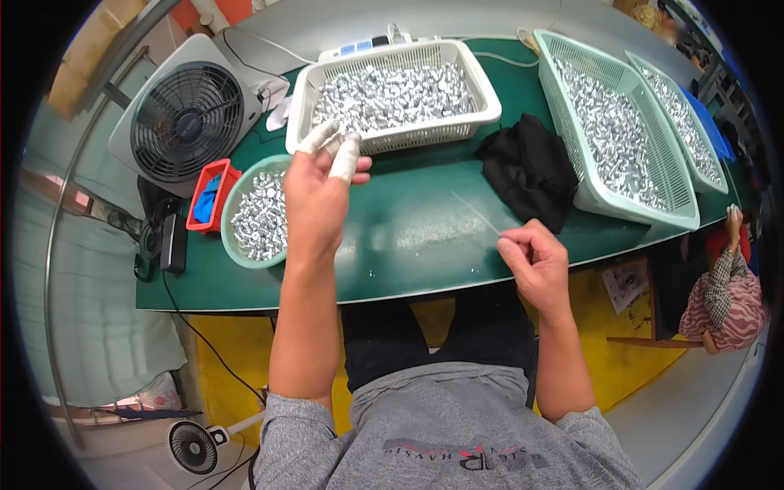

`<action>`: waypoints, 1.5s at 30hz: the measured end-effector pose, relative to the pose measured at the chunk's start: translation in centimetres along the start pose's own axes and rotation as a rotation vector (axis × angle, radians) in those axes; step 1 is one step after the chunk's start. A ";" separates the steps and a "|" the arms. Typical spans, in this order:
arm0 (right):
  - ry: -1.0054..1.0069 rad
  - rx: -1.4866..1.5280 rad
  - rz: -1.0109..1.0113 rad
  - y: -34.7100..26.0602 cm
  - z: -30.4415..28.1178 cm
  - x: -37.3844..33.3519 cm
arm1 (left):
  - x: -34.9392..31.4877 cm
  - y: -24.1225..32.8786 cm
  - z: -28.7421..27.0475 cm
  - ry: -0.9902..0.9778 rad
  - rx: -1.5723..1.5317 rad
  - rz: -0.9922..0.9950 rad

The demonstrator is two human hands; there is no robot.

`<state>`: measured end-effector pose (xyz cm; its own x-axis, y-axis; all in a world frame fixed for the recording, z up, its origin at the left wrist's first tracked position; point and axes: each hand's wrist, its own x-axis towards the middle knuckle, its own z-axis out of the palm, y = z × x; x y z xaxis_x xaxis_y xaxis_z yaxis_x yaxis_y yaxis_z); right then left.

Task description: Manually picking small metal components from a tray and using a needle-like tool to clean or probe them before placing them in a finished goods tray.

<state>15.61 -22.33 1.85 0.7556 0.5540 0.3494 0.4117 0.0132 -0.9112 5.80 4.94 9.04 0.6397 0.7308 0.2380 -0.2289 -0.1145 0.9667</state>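
My left hand (317, 200) is raised over the front left corner of a white basket (482, 94) full of small silvery metal parts (392, 94). White wraps cover its thumb and a finger. Its fingers are curled in; whatever may be between the tips is too small to make out. Below it, partly behind my wrist, stands a round mint-green bowl (231, 237) of similar metal parts. My right hand (539, 265), at the front edge of the table, pinches a thin pale rod (476, 212) that points up and to the left.
Black cloth (531, 171) lies on the green table (392, 273) beside two mint-green baskets (600, 200) (714, 184) of metal parts. A box fan (188, 122), a red bin (212, 196) and a black adapter (173, 243) are at left. Another person (723, 302) is at far right.
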 end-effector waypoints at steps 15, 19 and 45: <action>-0.112 0.365 0.191 0.5 -2.7 0.6 | -18.4 -0.3 3.9 -1.259 0.262 0.391; -0.099 0.508 0.226 0.9 -3.3 0.2 | -14.4 -0.2 0.6 -0.523 0.843 0.514; -0.077 0.472 0.146 1.2 -3.4 0.1 | -15.6 0.6 -1.2 -0.574 0.403 0.535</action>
<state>17.90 -25.14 1.53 0.7412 0.6375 0.2102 0.0160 0.2963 -0.9550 -5.22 -5.68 5.76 0.8156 0.0725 0.5741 -0.3966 -0.6525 0.6458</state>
